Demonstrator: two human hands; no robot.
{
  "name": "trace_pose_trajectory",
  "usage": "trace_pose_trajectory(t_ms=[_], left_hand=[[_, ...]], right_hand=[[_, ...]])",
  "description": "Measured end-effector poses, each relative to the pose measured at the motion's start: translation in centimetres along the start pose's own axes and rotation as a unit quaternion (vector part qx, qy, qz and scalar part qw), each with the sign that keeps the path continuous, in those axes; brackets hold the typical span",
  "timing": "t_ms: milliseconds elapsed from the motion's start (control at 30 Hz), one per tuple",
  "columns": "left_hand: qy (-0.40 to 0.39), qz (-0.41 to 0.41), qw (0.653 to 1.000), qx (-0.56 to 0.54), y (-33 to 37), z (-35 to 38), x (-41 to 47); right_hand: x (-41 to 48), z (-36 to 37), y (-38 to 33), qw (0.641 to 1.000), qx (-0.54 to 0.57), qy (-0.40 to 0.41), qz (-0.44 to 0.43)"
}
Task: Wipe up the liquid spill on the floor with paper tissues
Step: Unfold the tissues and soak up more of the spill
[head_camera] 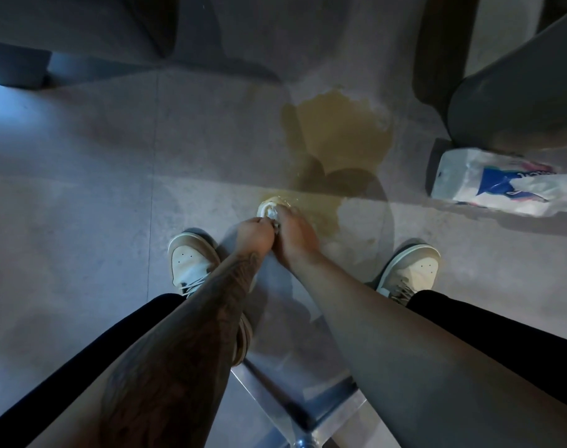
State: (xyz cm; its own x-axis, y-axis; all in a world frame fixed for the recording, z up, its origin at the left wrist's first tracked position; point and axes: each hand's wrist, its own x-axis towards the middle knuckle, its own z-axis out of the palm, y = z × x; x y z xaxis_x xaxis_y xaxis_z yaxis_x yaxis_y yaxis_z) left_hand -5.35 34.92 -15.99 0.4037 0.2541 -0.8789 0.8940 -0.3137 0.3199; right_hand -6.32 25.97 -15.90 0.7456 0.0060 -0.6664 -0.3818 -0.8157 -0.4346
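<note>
A brownish-yellow liquid spill (343,137) spreads over the grey tiled floor (81,189) ahead of me, with a thinner tail running down towards my hands. A wad of white paper tissue (268,208) lies on the near edge of that tail, partly soaked. My left hand (254,232) grips the wad's near side with curled fingers. My right hand (293,236) lies beside it, fingers reaching forward onto the tissue. Both hands touch each other over the wad, which hides most of it.
A plastic-wrapped pack of paper tissues (495,185) lies on the floor at the right. A dark bin (515,101) stands behind it. Grey furniture (65,37) fills the far left. My two beige shoes (191,260) flank my hands. A metal stool base (301,412) sits below me.
</note>
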Motion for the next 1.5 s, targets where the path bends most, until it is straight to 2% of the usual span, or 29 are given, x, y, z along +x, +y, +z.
trace_pose_trajectory(t_ms=[100, 167, 333, 433, 567, 633, 667, 733, 833, 933, 1033, 1167, 1333, 1400, 1500], left_hand=[[-0.012, 0.012, 0.999, 0.048, 0.0, -0.5, 0.3], [0.008, 0.042, 0.992, 0.115, -0.1, -1.4, 0.5], [0.124, 0.179, 0.933, 0.286, -0.2, -4.5, 1.0], [0.093, 0.163, 0.917, 0.352, -0.2, -5.9, 1.7], [0.020, 0.141, 0.898, 0.415, -0.5, -6.1, 3.1], [0.017, 0.146, 0.881, 0.449, -1.0, -5.7, 3.4], [0.026, 0.148, 0.874, 0.462, -1.3, -5.4, 3.5], [0.055, 0.149, 0.867, 0.472, -1.6, -5.0, 3.5], [0.077, 0.150, 0.862, 0.479, -1.8, -4.6, 3.5], [0.084, 0.152, 0.859, 0.482, -1.9, -4.5, 3.8], [0.085, 0.149, 0.862, 0.478, -1.9, -4.3, 3.9], [0.090, 0.147, 0.865, 0.472, -1.9, -4.2, 4.0], [0.090, 0.145, 0.865, 0.473, -1.8, -4.1, 4.1], [0.087, 0.144, 0.866, 0.471, -1.7, -4.2, 4.1], [0.086, 0.142, 0.869, 0.467, -1.7, -4.1, 4.0]], right_hand=[[1.2, -0.2, 0.1, 0.999, -0.016, -0.030, -0.017], [2.0, -0.6, 0.5, 0.998, -0.042, -0.048, -0.022], [2.6, -2.7, 0.3, 0.995, -0.071, -0.008, -0.066], [3.3, -4.2, 0.4, 0.998, -0.024, 0.020, -0.045], [4.6, -4.8, 0.2, 0.986, 0.165, -0.013, -0.012], [5.2, -5.0, 0.2, 0.989, 0.148, -0.012, -0.019], [5.4, -5.1, 0.3, 0.995, 0.092, 0.009, -0.031], [5.3, -5.2, 0.7, 0.996, -0.030, 0.069, -0.057], [5.1, -5.5, 0.8, 0.983, -0.075, 0.127, -0.114], [5.3, -5.2, 0.9, 0.976, -0.119, 0.075, -0.168], [5.6, -4.6, 1.5, 0.972, -0.169, 0.012, -0.163], [6.3, -4.9, 1.5, 0.988, -0.116, -0.009, -0.098], [6.0, -5.3, 0.1, 0.993, 0.109, -0.001, -0.038], [6.2, -5.5, 0.6, 0.993, 0.106, 0.043, -0.007], [6.2, -6.0, 2.2, 0.988, 0.026, 0.155, -0.010]])
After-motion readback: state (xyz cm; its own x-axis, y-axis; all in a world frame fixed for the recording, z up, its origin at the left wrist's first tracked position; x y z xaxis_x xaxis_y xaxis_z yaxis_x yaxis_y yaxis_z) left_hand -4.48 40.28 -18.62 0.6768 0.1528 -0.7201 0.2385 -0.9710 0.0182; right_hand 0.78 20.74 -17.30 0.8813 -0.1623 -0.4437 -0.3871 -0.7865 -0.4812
